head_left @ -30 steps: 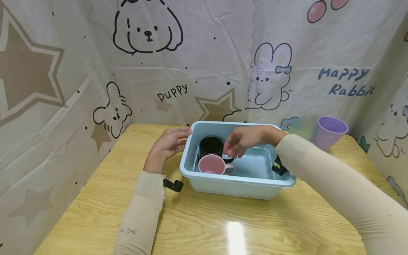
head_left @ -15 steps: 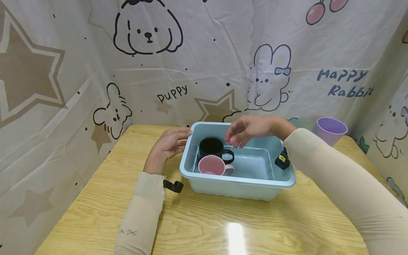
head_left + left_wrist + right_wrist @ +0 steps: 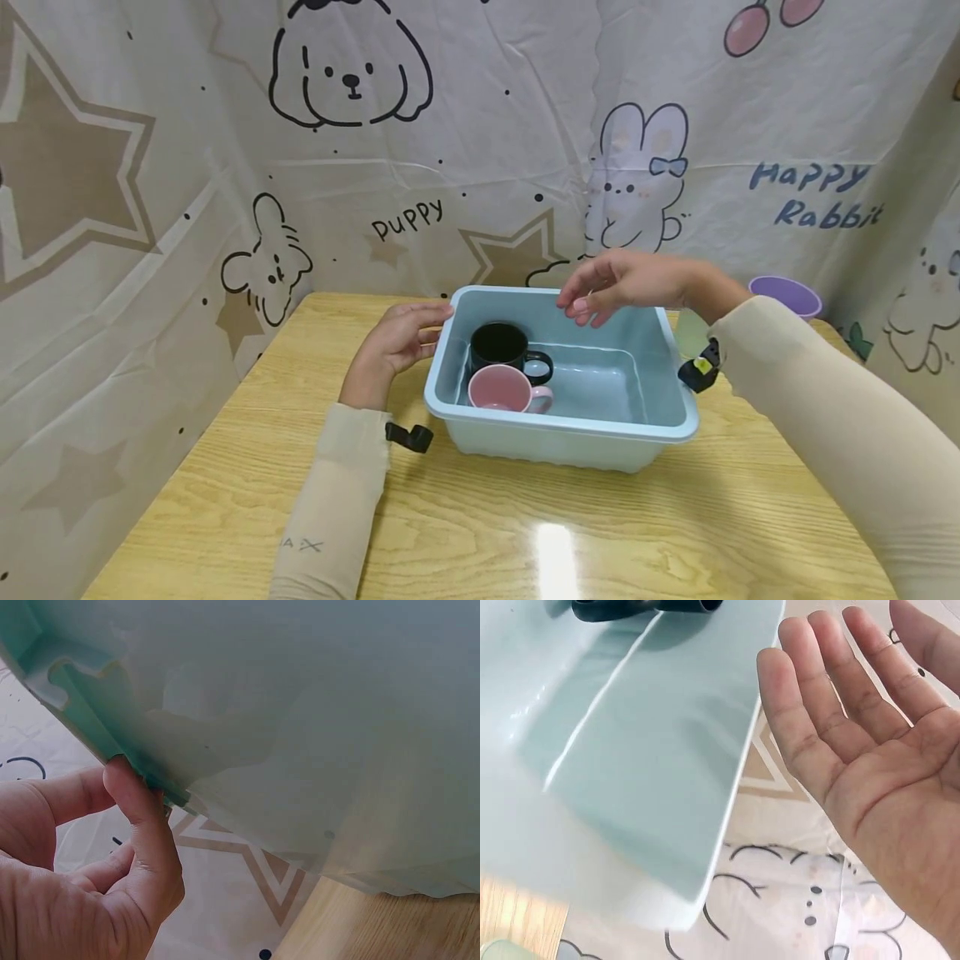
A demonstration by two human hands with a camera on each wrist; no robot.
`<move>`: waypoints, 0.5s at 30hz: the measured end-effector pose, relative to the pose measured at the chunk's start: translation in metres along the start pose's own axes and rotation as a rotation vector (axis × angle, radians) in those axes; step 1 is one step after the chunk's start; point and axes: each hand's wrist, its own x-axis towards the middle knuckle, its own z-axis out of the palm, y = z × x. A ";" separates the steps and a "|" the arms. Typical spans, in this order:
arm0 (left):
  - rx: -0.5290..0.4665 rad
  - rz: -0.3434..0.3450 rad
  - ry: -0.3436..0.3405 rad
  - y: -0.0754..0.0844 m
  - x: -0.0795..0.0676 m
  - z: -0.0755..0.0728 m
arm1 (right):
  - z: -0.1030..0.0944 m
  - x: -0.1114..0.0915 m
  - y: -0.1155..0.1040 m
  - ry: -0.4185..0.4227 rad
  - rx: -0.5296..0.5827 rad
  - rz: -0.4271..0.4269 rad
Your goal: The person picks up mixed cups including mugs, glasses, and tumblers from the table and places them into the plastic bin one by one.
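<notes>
A light blue plastic tub (image 3: 570, 429) stands on the wooden table. My left hand (image 3: 401, 337) holds its left rim; in the left wrist view bent fingers (image 3: 139, 802) meet the rim's underside. Inside the tub's left part sit a black mug (image 3: 498, 342) and, nearer to me, a pink mug (image 3: 501, 387), both upright with handles to the right. My right hand (image 3: 626, 283) hovers over the tub's back rim and holds nothing. In the right wrist view its fingers (image 3: 817, 682) are loosely spread, and part of a black mug handle (image 3: 611, 607) shows at the top.
A purple cup (image 3: 787, 296) stands at the back right, partly hidden by my right sleeve. Beside it a pale green thing (image 3: 692, 335) is mostly covered by my arm. A printed cloth (image 3: 480, 125) hangs behind the table (image 3: 450, 533).
My right hand has risen from beside the black mug's handle and moved right and back, its fingers loosening. That handle now shows fully. My left hand and both mugs stay in place.
</notes>
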 end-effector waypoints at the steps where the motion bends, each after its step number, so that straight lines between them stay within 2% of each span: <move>1: 0.001 -0.001 0.000 0.000 0.000 0.000 | -0.001 -0.003 0.001 0.010 0.001 -0.004; 8: 0.012 -0.005 0.000 0.000 0.000 0.001 | -0.009 -0.023 0.005 0.099 -0.007 -0.023; 15: 0.019 -0.003 0.002 0.000 -0.002 0.001 | -0.014 -0.040 0.020 0.228 -0.014 -0.030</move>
